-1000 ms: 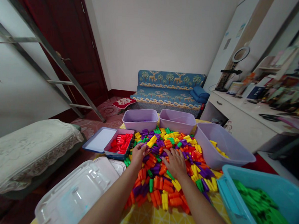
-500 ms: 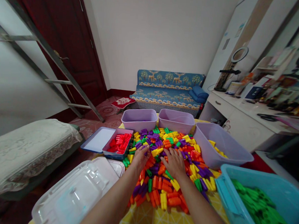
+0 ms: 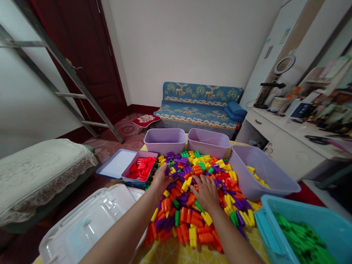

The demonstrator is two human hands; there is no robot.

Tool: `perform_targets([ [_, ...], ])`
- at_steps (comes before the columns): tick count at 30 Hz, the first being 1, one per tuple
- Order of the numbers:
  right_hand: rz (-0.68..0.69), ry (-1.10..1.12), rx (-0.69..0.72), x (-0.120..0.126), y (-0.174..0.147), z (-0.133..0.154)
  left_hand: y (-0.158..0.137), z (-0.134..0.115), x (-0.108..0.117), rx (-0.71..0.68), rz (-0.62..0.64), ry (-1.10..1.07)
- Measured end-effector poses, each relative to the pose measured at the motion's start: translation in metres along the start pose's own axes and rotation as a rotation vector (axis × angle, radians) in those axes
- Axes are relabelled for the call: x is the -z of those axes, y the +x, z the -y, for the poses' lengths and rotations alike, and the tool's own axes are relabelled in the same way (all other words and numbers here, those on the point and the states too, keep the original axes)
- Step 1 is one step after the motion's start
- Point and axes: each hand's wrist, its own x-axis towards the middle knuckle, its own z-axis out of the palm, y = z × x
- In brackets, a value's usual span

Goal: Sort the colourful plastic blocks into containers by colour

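Note:
A heap of small plastic building pieces (image 3: pixel 186 216) in orange, yellow, purple, green and red covers the middle of the table. My left hand (image 3: pixel 161 179) is over the heap's left side, near the tin of red pieces (image 3: pixel 141 167). Its fingers are curled and partly hidden; purple shows at the fingertips, but I cannot make out what they hold. Spread across the middle of the heap, my right hand (image 3: pixel 205 192) lies palm down with fingers apart, touching pieces. A yellow piece (image 3: pixel 187 184) lies between the two hands.
Two lilac bins (image 3: pixel 164 145) (image 3: pixel 209 145) stand behind the heap. A third lilac bin (image 3: pixel 260 180) at right holds yellow pieces. A turquoise tub (image 3: pixel 315 216) holds green pieces. Clear plastic lids (image 3: pixel 87 225) lie at left. Beyond are a ladder (image 3: pixel 87 99) and a sofa (image 3: pixel 198 109).
My left hand has moved slightly left and away from me, leaving the yellow piece, which is turned a little. My right hand has stayed almost in place.

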Motion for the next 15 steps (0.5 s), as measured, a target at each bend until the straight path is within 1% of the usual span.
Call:
perform_targets([
  [4,0.007,0.0,-0.001,-0.001,0.0,0.0,0.021,-0.034,-0.012,-0.057,-0.006,0.001],
  [9,0.0,0.002,-0.01,-0.003,0.0,-0.001,0.054,-0.079,-0.035,-0.164,-0.033,0.01],
  [12,0.007,0.008,-0.017,-0.004,0.0,-0.001,0.07,-0.096,-0.046,-0.238,-0.027,0.032],
  [15,0.017,0.012,-0.021,-0.004,0.0,-0.001,0.078,-0.103,-0.052,-0.339,0.003,0.062],
])
